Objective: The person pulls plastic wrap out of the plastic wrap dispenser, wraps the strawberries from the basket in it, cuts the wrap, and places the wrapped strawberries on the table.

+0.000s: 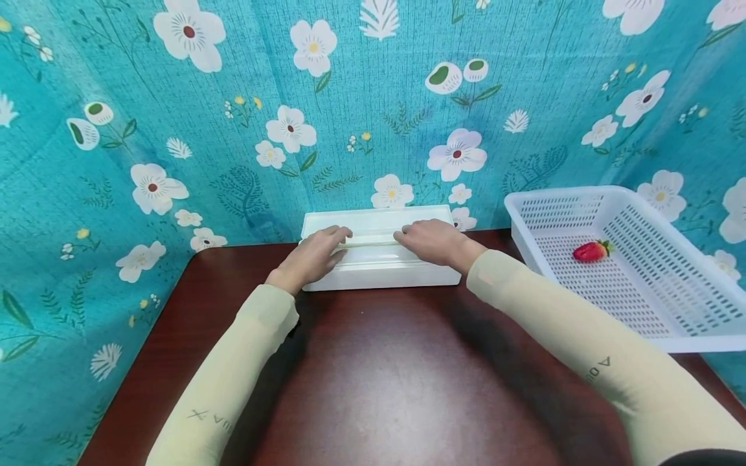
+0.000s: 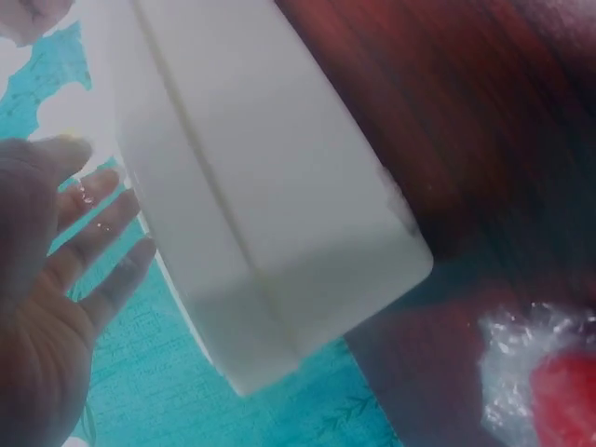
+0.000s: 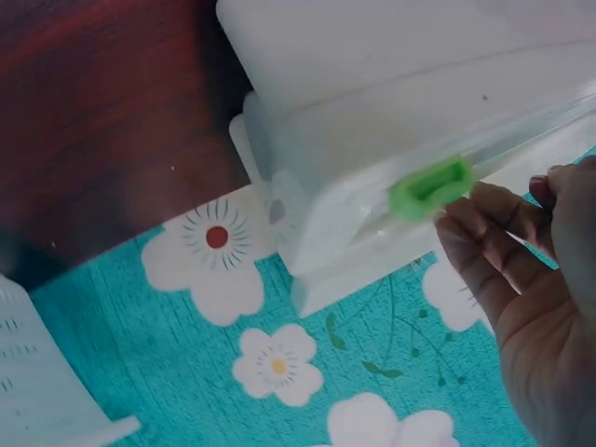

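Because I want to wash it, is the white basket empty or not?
Not empty: the head view shows a red strawberry inside the white basket.

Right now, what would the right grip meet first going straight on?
Most likely the green piece on the white box: in the right wrist view, the right grip is very close to its edge, perhaps touching; depth is hard to judge.

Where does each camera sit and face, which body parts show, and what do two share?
Head: head-worn, facing forward-down at white box; left hand, right hand, sleeves.
Left wrist: worn there, facing box; left hand, apparently part of right hand.
Right wrist: worn there, facing box, green piece; right hand.
Head and right wrist share the basket.
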The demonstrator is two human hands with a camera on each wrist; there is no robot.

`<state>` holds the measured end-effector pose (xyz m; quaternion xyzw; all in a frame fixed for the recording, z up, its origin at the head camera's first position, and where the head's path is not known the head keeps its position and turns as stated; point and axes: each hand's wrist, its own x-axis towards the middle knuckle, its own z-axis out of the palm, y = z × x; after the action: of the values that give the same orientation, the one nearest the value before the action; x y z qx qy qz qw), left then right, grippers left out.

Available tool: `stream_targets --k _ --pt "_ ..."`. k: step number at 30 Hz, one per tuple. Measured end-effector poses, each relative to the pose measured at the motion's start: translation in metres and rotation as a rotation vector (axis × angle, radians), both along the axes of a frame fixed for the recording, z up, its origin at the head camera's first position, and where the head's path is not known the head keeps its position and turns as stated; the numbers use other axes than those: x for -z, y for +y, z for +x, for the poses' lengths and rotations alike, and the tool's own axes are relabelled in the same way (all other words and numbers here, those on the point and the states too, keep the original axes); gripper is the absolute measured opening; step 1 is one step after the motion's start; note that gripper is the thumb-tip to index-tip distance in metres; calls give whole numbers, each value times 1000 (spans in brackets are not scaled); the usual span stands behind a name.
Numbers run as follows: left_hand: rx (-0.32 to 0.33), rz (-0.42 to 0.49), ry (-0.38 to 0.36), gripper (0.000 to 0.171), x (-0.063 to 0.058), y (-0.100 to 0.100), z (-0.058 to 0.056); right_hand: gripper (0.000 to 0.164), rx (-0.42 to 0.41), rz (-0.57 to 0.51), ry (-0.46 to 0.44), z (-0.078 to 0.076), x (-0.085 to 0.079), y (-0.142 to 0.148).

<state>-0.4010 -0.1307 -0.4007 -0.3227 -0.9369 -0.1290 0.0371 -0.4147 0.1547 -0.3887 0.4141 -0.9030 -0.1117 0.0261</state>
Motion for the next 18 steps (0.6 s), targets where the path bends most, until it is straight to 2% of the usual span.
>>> stream_targets --k 3,9,14,18 --pt "-37 -58 -2 40 -4 -3 1 22 2 -16 -16 0 1 2" --pt "-115 -154 52 23 -9 -9 1 18 22 -30 -13 1 2 11" --pt "-166 -156 58 16 -10 -16 0 25 48 -48 -27 4 0 20" --pt "-173 -134 42 16 -10 -21 2 19 52 -31 -17 5 0 26"
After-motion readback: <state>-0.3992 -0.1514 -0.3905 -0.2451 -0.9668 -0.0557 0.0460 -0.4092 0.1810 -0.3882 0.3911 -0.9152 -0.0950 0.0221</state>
